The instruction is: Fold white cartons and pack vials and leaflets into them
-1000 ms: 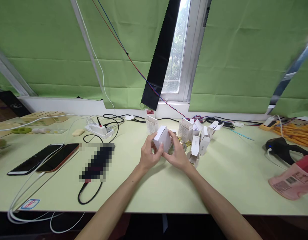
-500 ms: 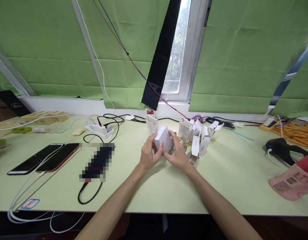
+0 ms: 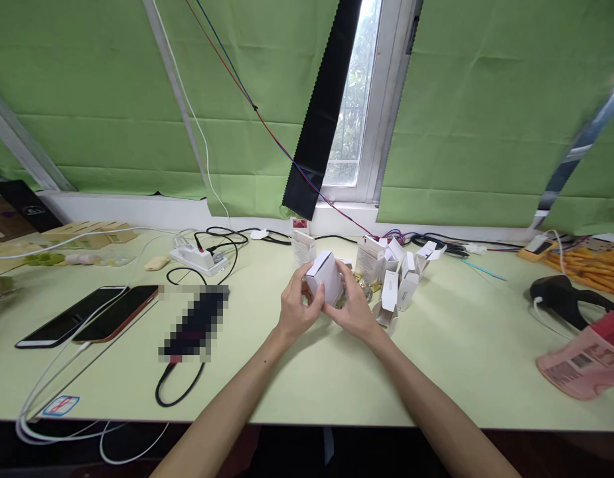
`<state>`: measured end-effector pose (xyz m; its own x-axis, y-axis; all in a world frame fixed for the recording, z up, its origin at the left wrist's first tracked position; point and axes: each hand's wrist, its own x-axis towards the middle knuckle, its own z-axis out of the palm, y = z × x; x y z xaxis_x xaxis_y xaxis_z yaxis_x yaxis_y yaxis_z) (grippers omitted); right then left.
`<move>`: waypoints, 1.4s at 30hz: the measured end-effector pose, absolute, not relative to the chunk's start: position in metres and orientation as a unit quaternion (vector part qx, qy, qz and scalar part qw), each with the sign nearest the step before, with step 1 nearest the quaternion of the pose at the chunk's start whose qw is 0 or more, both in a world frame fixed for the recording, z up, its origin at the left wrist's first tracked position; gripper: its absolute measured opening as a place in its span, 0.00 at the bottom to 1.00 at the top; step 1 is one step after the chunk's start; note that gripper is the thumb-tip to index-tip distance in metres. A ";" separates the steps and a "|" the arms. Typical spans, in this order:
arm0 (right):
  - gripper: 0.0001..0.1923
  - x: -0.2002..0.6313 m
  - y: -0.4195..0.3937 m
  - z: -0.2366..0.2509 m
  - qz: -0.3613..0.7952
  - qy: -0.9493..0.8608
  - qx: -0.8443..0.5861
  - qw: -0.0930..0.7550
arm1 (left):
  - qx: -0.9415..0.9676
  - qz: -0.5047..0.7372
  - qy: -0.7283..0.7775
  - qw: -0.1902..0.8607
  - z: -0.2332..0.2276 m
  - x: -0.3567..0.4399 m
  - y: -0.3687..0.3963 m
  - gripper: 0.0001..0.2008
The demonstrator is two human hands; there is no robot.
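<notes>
Hands first: my left hand (image 3: 295, 312) and right hand (image 3: 352, 307) are both closed round a small white cardboard box (image 3: 324, 276), held tilted just above the pale green tabletop (image 3: 307, 372), centre of scene, near side of a cluster of open white cartons (image 3: 397, 273). Left thumb sits on the near face, right fingers wrap the right side and top.

Doing it well, imo: keep the box pinched by its edges, not the flat panels, so thin card doesn't buckle; steady w/ left, let right do the fine finger work; keep it low over the table so anything inside can't drop far.

Hard to read: the box's far face and any flap are turned away, so can't tell if it's open or sealed. Something glassy/gold shows under the right hand, between it and the cartons, mostly covered, can't ID it. A black device left of centre (image 3: 193, 321) is pixelated out. Pink printed pouch (image 3: 580, 362) is cut off at the right edge. Two dark phones (image 3: 87, 316) lie well apart to the left.
</notes>
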<state>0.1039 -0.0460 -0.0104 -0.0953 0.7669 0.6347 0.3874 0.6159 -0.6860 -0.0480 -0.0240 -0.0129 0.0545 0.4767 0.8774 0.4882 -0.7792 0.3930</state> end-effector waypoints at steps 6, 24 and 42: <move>0.44 0.103 -0.048 -0.007 0.190 -0.712 -0.416 0.533 | -0.733 -0.605 -0.310 -0.031 -0.010 -0.047 -0.027 0.21; 0.50 0.106 -0.046 -0.011 0.220 -0.732 -0.434 0.476 | -0.747 -0.590 -0.303 -0.048 -0.010 -0.048 -0.028 0.21; 0.51 0.106 -0.044 -0.011 0.272 -0.723 -0.432 0.465 | -0.726 -0.596 -0.324 -0.107 -0.010 -0.050 -0.027 0.20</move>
<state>0.1058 -0.0436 -0.0111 -0.1943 0.8775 0.4385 0.3713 0.4795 -0.7951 -0.0503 -0.0266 -0.0101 0.0785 0.5987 0.7971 0.3427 -0.7671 0.5424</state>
